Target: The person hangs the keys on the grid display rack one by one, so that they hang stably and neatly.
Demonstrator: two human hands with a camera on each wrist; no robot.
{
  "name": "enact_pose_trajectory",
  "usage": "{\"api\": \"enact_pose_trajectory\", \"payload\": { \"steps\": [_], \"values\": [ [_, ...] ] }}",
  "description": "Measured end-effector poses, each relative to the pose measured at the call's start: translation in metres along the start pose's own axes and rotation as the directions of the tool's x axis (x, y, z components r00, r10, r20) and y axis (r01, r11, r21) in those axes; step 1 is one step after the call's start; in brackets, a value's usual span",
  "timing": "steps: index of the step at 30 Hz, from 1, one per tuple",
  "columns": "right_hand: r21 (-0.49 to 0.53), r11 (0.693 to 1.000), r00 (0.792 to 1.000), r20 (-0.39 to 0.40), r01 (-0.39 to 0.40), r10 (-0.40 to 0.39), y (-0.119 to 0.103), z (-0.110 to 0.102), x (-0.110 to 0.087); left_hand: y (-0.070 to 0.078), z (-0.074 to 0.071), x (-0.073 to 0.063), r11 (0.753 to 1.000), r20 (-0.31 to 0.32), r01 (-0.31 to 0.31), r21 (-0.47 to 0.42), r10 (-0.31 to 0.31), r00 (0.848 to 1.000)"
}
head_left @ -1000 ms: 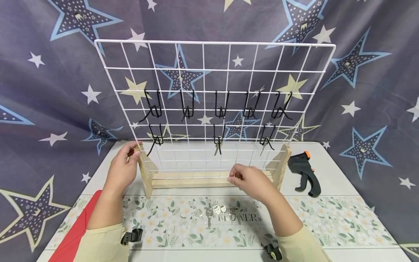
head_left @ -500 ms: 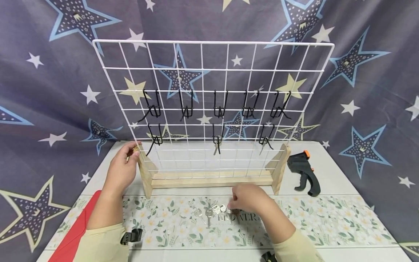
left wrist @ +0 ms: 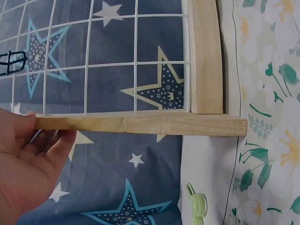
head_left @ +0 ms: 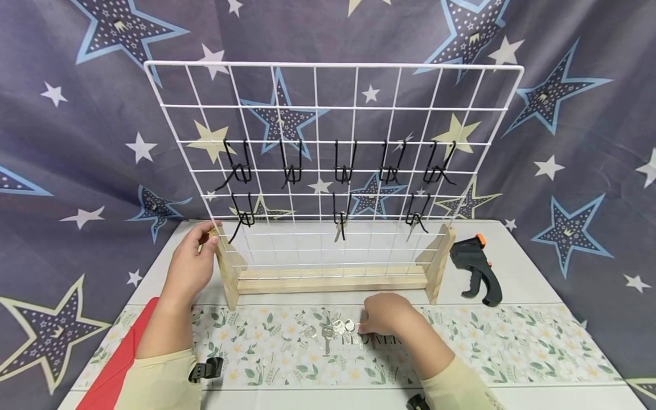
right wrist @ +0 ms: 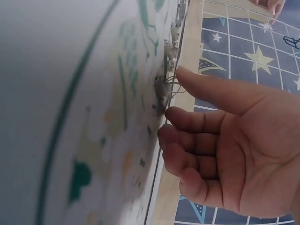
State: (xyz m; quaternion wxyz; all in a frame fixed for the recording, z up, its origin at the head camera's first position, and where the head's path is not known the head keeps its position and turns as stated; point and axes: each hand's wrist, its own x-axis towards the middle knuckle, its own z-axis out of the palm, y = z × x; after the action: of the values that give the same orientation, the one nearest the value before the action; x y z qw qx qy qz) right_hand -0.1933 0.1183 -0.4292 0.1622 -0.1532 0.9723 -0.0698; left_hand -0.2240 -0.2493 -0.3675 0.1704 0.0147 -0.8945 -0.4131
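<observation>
In the head view my left hand (head_left: 192, 259) grips the top of the left wooden side piece (left wrist: 140, 124) of a white wire grid rack (head_left: 335, 65), thumb on one face and fingers on the other. My right hand (head_left: 390, 314) is down on the flowered mat at the right end of a small group of metal keys (head_left: 328, 333). The right wrist view shows its thumb and index fingertips spread around a key with wire rings (right wrist: 161, 91), the other fingers loosely bent. Black hooks (head_left: 344, 171) hang on the grid in two rows; keys hang from the lower middle and lower right hooks.
A black clamp with orange tips (head_left: 476, 272) lies right of the rack. A red cloth-like piece (head_left: 120, 353) lies by the left forearm. The rack's wooden base bar (head_left: 333, 285) stands behind the keys. A star-patterned curtain (head_left: 558, 171) hangs around the table.
My right hand has come down from before the rack's base bar to the keys on the mat, then shifted slightly. My left hand stays on the wooden side piece.
</observation>
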Motion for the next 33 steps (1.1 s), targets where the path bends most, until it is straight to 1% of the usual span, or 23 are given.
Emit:
{"api": "enact_pose_trajectory", "payload": {
  "steps": [7, 14, 19, 23, 25, 27, 29, 33],
  "values": [
    [-0.018, 1.000, 1.000, 0.016, 0.011, -0.011, 0.000, 0.002, 0.000, 0.001, 0.000, -0.001, 1.000, -0.002, -0.002, 0.005, 0.002, 1.000],
    [-0.014, 1.000, 1.000, 0.009, 0.008, -0.007, 0.002, -0.001, -0.003, 0.002, 0.000, -0.001, 1.000, -0.002, 0.003, 0.002, -0.003, 1.000],
    [-0.002, 0.999, 0.999, 0.007, 0.048, -0.048, 0.003, -0.006, -0.008, 0.000, 0.001, -0.001, 1.000, -0.010, -0.003, 0.002, 0.003, 1.000],
    [0.012, 0.993, 0.992, -0.023, 0.121, -0.121, 0.006, -0.014, -0.012, -0.001, 0.002, 0.000, 1.000, -0.012, -0.008, -0.007, 0.008, 1.000],
    [0.018, 0.986, 0.985, -0.044, 0.166, -0.165, 0.007, -0.018, -0.014, -0.002, 0.002, 0.000, 1.000, -0.013, -0.009, -0.009, 0.009, 1.000],
    [0.027, 0.975, 0.974, -0.070, 0.219, -0.216, 0.008, -0.024, -0.015, -0.002, 0.002, 0.000, 1.000, -0.014, -0.008, -0.009, 0.008, 1.000],
    [0.029, 0.962, 0.958, -0.098, 0.273, -0.269, 0.007, -0.029, -0.017, -0.003, 0.002, 0.000, 1.000, -0.015, -0.005, -0.008, 0.005, 1.000],
    [0.042, 0.928, 0.920, -0.152, 0.370, -0.360, 0.005, -0.036, -0.017, -0.002, 0.002, -0.001, 1.000, -0.011, 0.005, -0.007, -0.005, 1.000]
  ]
}}
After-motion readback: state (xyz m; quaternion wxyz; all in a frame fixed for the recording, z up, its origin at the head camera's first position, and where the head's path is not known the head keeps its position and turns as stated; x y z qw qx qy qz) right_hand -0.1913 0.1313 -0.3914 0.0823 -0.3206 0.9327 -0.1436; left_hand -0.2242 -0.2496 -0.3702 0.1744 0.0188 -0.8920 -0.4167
